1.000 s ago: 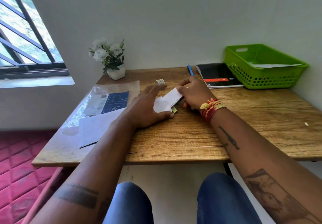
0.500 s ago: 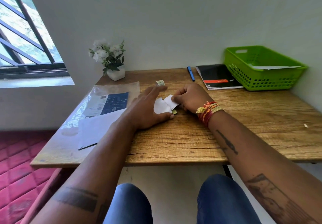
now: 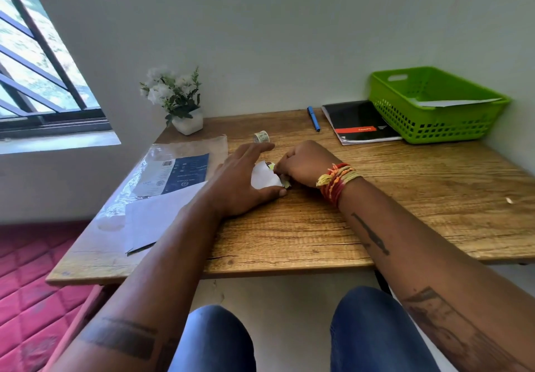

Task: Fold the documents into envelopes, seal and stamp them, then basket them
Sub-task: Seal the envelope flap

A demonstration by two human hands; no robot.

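Observation:
A small folded white paper (image 3: 265,179) lies on the wooden table (image 3: 405,192) between my hands. My left hand (image 3: 243,180) lies flat with straight fingers, its thumb along the paper's near edge, holding it down. My right hand (image 3: 304,164) has its fingers curled at the paper's right edge and pinches it there. A yellow-green bit (image 3: 271,165) shows at those fingertips, and another peeks out below them. A small roll of printed tape (image 3: 261,136) stands just beyond my left fingertips. The green basket (image 3: 428,128) at the back right holds a white envelope (image 3: 454,102).
A clear plastic sleeve with a blue printed sheet (image 3: 185,173) and a large white sheet (image 3: 156,221) lie on the table's left side. A black notebook (image 3: 359,124), a blue pen (image 3: 313,118) and a small potted plant (image 3: 179,99) stand along the back wall. A window is at the left.
My right hand has folded the raised white flap down and leftwards onto the paper, ending with its fingers curled at the paper's edge. My left hand has stayed flat on the paper.

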